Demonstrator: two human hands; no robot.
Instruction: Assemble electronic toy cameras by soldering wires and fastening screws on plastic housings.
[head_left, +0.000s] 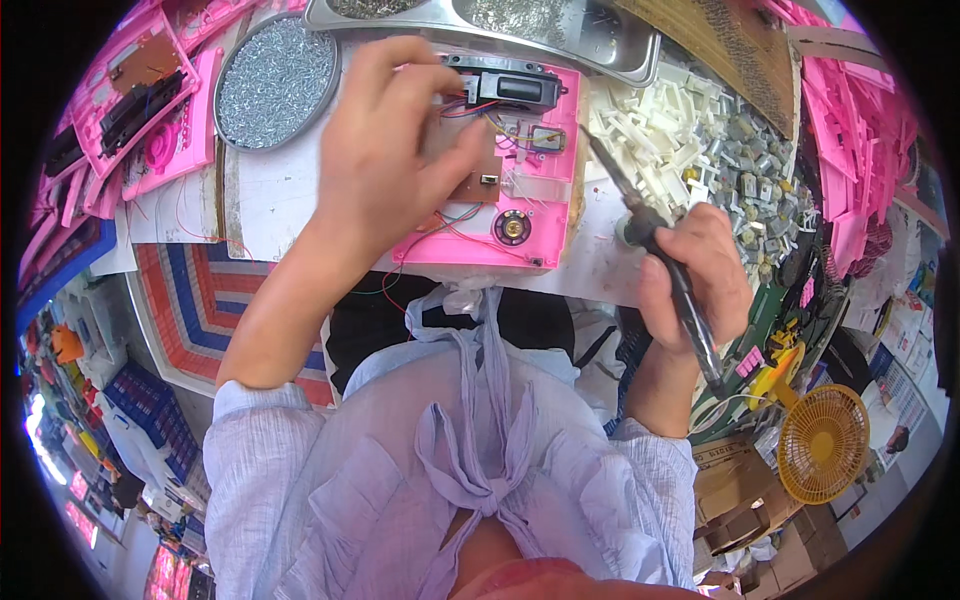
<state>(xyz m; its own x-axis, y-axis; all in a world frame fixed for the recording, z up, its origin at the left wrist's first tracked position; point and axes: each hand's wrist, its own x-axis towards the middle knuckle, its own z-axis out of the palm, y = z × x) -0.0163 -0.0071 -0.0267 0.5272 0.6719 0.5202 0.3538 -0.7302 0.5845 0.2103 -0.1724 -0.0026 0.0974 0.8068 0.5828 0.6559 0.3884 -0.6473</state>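
Here we are with the left hand [395, 150] reaching over the pink casing [553, 225], fingers curled at the left end of a black module [517, 90], thumb held apart; whether those fingertips pinch anything, we cannot tell. Over to our right hand [705, 280], wrapped firmly round a dark tool [640, 212], its slim tip angled up beside the casing's right edge. So the casing lies partly under our left hand and to the left of our right, with a brown circuit board [478, 188], a round speaker [513, 228] and loose wires inside. Farther out, we see silvery screws [275, 85] heaped beyond our left hand, a metal tray [635, 57] past the casing, white plastic pieces [640, 130] and grey metal parts [760, 185] beyond our right, and pink parts [840, 150] piled at far right.
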